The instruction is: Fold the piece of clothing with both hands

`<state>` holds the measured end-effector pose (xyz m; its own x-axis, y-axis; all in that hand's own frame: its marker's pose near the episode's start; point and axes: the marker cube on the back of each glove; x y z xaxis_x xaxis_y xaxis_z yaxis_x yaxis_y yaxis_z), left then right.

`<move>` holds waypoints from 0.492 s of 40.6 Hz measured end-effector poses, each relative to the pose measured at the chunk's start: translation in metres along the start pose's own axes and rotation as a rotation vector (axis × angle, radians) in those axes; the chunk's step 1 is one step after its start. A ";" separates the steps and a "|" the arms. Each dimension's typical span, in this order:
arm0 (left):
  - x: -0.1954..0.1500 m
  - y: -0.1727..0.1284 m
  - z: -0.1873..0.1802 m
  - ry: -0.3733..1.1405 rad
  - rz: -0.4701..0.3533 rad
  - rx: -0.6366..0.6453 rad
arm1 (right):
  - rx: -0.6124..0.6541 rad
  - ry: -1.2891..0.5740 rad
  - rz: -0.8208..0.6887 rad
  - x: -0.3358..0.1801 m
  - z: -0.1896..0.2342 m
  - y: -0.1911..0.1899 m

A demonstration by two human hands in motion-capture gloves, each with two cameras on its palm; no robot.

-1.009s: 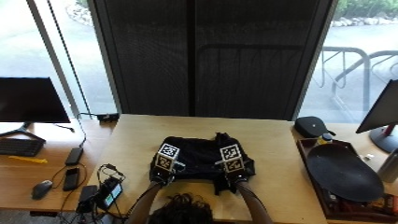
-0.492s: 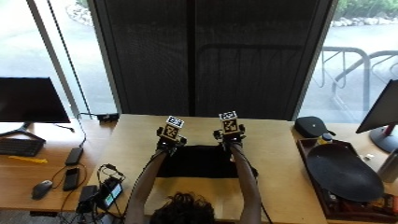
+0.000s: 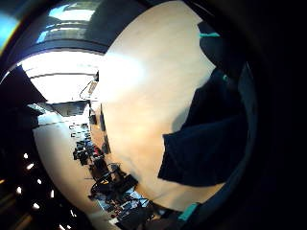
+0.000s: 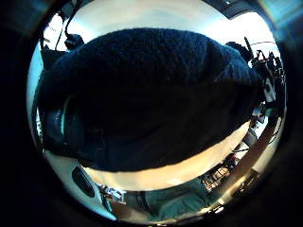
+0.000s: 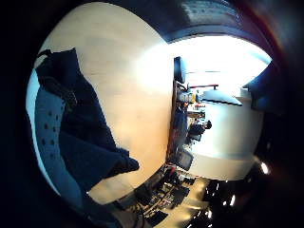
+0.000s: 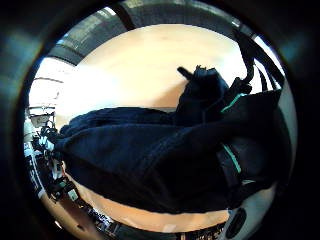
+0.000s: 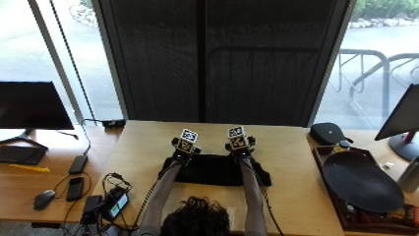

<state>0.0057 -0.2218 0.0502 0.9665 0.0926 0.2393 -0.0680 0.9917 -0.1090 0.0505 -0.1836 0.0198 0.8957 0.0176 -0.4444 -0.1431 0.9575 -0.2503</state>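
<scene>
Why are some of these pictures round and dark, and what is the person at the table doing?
One picture comes from a camera above and behind the person's head. It shows a person at a light wooden table with both arms stretched out. The left hand and the right hand wear black gloves and rest at the far edge of a dark piece of clothing that lies on the table. The person is folding it.

The four round pictures come from tiny cameras on the palms, two on each hand. They look out very wide, so everything bends. Mostly they see the dark cloth close up, bunched against the palms, so the hands seem to be holding its edge.

Beside the table stand monitors, a computer mouse and a black oval tray.
</scene>
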 end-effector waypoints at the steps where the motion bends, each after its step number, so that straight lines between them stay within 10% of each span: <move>1: 0.004 0.001 0.004 0.025 0.022 -0.011 | 0.002 -0.005 -0.001 -0.002 0.005 -0.002; 13: -0.002 -0.009 0.010 0.051 -0.005 0.111 | 0.050 -0.120 0.036 0.012 0.019 0.007; 20: -0.031 0.027 -0.001 0.093 -0.177 0.275 | 0.408 -0.474 0.294 0.060 0.015 0.022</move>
<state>-0.0255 -0.1975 0.0393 0.9869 -0.0791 0.1404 0.0509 0.9797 0.1940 0.1076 -0.1570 0.0010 0.9448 0.3276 0.0026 -0.3210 0.9240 0.2080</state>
